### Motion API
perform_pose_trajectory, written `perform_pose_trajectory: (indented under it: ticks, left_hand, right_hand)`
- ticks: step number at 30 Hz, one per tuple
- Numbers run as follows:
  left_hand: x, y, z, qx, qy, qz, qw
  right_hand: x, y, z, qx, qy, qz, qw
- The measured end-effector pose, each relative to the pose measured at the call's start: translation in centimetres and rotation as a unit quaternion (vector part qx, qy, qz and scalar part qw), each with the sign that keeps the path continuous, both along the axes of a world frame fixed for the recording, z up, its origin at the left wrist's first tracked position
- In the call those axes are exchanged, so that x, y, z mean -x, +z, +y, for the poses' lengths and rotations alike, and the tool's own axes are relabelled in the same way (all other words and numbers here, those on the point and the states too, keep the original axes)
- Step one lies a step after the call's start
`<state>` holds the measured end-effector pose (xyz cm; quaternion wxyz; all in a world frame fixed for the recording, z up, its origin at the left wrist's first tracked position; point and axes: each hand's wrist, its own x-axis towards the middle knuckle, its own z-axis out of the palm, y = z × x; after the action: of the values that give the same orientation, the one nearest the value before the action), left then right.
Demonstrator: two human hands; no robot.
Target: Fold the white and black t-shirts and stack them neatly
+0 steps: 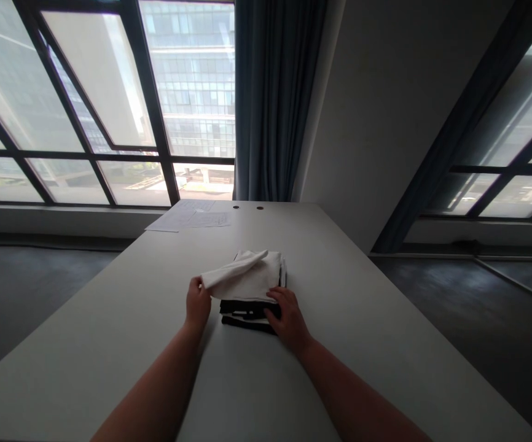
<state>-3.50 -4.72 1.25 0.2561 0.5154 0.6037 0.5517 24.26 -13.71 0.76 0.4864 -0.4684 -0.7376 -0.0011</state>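
Note:
A stack of folded cloths lies on the white table, with a white cloth [254,282] on top and black folded cloths [242,310] beneath it. My left hand [198,302] pinches the white cloth's left front corner and holds it raised, out past the stack's left side. Part of that cloth is folded over on itself along a slanting edge. At the stack's right front corner, my right hand [289,316] has its fingers on the white cloth and its thumb lower, against the black layers. Its grip spans the corner; the palm side is hidden.
The white table [353,368] stretches away toward the windows. Paper sheets [192,216] lie at its far left, and two small dark round spots [247,207] show near the far edge. Behind it hang a blue curtain [270,104] and a tilted-open window [104,80].

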Motion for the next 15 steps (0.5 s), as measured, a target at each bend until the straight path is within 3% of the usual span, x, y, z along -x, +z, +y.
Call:
perform_pose_trajectory:
  ticks: [3, 5, 6, 8, 10, 11, 13, 15]
  left_hand:
    - [2.3, 0.1, 1.0, -0.006, 0.114, 0.019, 0.993]
    - [2.6, 0.6, 0.7, -0.079, 0.124, 0.075, 0.986]
    - [2.3, 0.9, 0.2, -0.132, 0.091, 0.122, 0.979]
    - [0.8, 1.4, -1.2, -0.223, -0.043, 0.247, 0.942]
    - [-1.2, 1.7, -2.6, -0.233, -0.194, 0.346, 0.888]
    - [-2.1, 1.7, -3.1, -0.212, -0.230, 0.372, 0.874]
    - [-3.3, 1.5, -3.3, -0.163, -0.236, 0.394, 0.873]
    - [-3.2, 1.0, -2.5, -0.108, -0.188, 0.390, 0.895]
  right_hand:
    - [-0.1, 0.1, 0.0, 0.008, -0.004, 0.019, 1.000]
    - [-0.2, 0.2, 0.0, 0.013, 0.000, 0.029, 0.999]
    - [-0.3, 0.2, 0.0, 0.016, 0.003, 0.034, 0.999]
    - [-0.4, 0.2, 0.1, 0.018, 0.010, 0.044, 0.999]
    - [-0.4, 0.2, 0.2, 0.014, 0.012, 0.055, 0.998]
    - [-0.4, 0.2, 0.2, 0.011, 0.011, 0.061, 0.998]
    - [-0.3, 0.3, 0.2, 0.008, 0.007, 0.069, 0.998]
    - [-0.1, 0.3, 0.2, 0.015, 0.003, 0.073, 0.997]
